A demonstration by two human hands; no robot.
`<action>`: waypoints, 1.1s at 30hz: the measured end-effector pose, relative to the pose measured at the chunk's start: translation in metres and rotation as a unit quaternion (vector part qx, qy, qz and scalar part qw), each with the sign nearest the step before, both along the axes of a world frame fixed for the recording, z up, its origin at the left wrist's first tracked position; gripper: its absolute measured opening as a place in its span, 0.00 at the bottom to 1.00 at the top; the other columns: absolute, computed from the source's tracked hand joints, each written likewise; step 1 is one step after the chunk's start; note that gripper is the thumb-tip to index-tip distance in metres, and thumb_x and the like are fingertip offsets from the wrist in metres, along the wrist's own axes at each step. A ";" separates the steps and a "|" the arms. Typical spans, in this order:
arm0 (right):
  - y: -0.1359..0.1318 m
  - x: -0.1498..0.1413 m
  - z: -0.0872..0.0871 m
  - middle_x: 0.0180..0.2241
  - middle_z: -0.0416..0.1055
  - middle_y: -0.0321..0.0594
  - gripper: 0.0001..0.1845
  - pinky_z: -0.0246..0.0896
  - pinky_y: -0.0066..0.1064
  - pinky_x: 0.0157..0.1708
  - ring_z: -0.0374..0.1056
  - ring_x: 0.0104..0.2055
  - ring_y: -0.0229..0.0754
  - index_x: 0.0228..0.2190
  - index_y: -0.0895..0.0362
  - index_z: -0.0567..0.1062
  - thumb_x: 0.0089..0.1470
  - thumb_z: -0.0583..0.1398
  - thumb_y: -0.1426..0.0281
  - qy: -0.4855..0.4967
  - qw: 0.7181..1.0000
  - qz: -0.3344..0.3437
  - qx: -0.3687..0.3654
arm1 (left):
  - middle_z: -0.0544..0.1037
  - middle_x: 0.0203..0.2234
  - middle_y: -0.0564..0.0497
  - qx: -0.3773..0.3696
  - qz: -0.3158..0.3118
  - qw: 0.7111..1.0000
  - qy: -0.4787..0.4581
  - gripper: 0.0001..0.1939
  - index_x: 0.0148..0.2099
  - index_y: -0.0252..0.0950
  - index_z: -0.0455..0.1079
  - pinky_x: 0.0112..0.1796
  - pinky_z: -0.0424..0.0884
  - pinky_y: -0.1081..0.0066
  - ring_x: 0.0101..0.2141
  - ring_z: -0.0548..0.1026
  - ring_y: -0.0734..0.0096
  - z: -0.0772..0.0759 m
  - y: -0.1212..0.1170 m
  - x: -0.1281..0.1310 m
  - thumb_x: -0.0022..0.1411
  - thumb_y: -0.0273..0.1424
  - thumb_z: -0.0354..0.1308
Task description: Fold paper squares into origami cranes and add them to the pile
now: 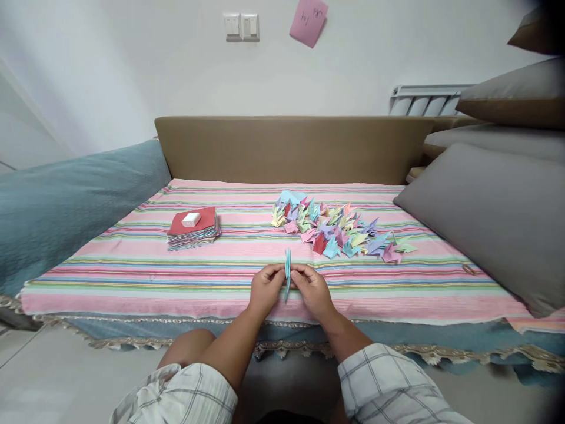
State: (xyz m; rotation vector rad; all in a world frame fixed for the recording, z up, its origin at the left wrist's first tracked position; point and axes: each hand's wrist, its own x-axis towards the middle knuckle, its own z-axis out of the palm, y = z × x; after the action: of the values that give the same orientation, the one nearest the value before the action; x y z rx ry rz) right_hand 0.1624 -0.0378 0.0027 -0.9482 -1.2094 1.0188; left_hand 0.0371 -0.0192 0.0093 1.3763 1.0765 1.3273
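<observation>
A narrow folded piece of light blue origami paper (288, 265) stands upright, seen edge-on, above the near part of the striped cloth. My left hand (267, 287) pinches it from the left, and my right hand (311, 290) grips it from the right, thumbs and fingertips close together. Beyond my hands, slightly to the right, lies a spread of colourful folded paper cranes (335, 227) in pink, blue, yellow, red, purple and green. To the left rests a stack of square paper (192, 240) with a red sheet on top, and a small white block (191, 219) sits on it.
The pink striped cloth (132, 271) covers a sofa seat with a brown backrest (286, 150). Grey cushions (485, 218) are piled at the right; a blue-covered armrest (79, 206) borders the left. A small brown loop (468, 270) lies near the cushion.
</observation>
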 end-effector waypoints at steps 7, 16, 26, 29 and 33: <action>0.000 0.003 -0.001 0.39 0.68 0.43 0.14 0.65 0.33 0.43 0.67 0.42 0.41 0.39 0.54 0.76 0.52 0.55 0.65 -0.113 0.990 -0.034 0.077 | 0.77 0.25 0.52 -0.088 -0.036 0.985 -0.141 0.17 0.34 0.33 0.74 0.28 0.68 0.76 0.25 0.71 0.76 0.006 -0.001 0.000 0.41 0.36 0.68; 0.009 0.004 -0.009 0.35 0.74 0.41 0.11 0.66 0.35 0.40 0.70 0.38 0.42 0.32 0.56 0.77 0.47 0.60 0.64 -0.046 0.999 -0.010 0.015 | 0.76 0.22 0.52 -0.142 -0.097 0.977 -0.123 0.18 0.32 0.32 0.75 0.29 0.70 0.73 0.23 0.71 0.75 0.007 0.001 -0.005 0.41 0.39 0.68; 0.013 0.013 -0.011 0.33 0.75 0.40 0.10 0.66 0.34 0.38 0.71 0.36 0.42 0.33 0.55 0.77 0.48 0.58 0.68 -0.231 0.972 -0.025 0.017 | 0.71 0.21 0.58 0.005 -0.045 0.966 0.254 0.14 0.44 0.38 0.62 0.25 0.61 0.75 0.22 0.68 0.75 0.007 0.005 -0.021 0.54 0.33 0.55; 0.014 0.017 -0.011 0.34 0.74 0.39 0.10 0.64 0.33 0.40 0.69 0.38 0.41 0.34 0.53 0.77 0.51 0.57 0.71 -0.352 0.933 -0.028 0.064 | 0.72 0.24 0.56 0.057 -0.017 0.903 0.425 0.07 0.39 0.40 0.63 0.27 0.60 0.73 0.25 0.70 0.71 0.006 0.003 -0.019 0.56 0.32 0.54; 0.014 0.020 -0.012 0.35 0.72 0.41 0.10 0.62 0.33 0.42 0.66 0.41 0.42 0.35 0.53 0.77 0.52 0.57 0.72 -0.433 0.895 -0.044 0.101 | 0.73 0.29 0.50 0.155 0.003 0.836 0.527 0.04 0.33 0.39 0.67 0.33 0.62 0.70 0.34 0.70 0.66 0.001 0.003 -0.015 0.58 0.32 0.54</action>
State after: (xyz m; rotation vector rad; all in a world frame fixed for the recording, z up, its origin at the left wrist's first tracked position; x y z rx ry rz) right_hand 0.1828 -0.0234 -0.0095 -1.3293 -1.9339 0.3505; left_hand 0.0223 -0.0163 0.0103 2.4769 1.5812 0.6792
